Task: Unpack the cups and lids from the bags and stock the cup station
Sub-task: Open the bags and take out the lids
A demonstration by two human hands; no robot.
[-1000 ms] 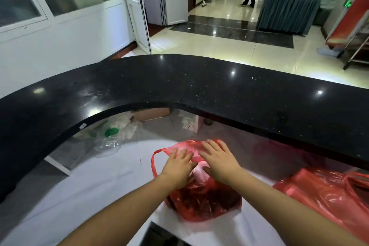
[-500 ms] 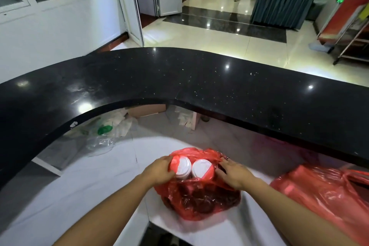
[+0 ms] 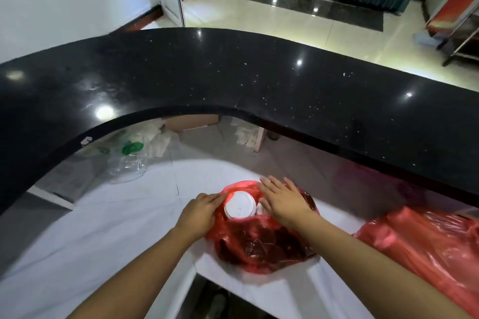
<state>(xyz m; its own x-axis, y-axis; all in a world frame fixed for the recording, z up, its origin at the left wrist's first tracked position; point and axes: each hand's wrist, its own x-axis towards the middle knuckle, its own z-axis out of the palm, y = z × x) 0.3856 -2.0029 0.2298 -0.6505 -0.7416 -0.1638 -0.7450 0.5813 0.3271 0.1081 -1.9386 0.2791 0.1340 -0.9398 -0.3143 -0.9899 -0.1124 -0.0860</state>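
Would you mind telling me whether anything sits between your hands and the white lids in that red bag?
Nothing visible covers the larger white lid: the red bag is open above it, its rim held back by the left hand. The right hand lies flat over the second lid.

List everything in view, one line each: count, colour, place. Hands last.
near bag: one, red, on the white cloth, front centre, mouth open
lids: two showing, white, in its mouth, right one partly hidden
second bag: one, red, on the cloth, right
counter: one, black, curved, beyond the cloth
clear bag: one, green disc inside, below the counter, left
left hand: one, at the near bag's left rim
right hand: one, fingers straight, over the bag's mouth
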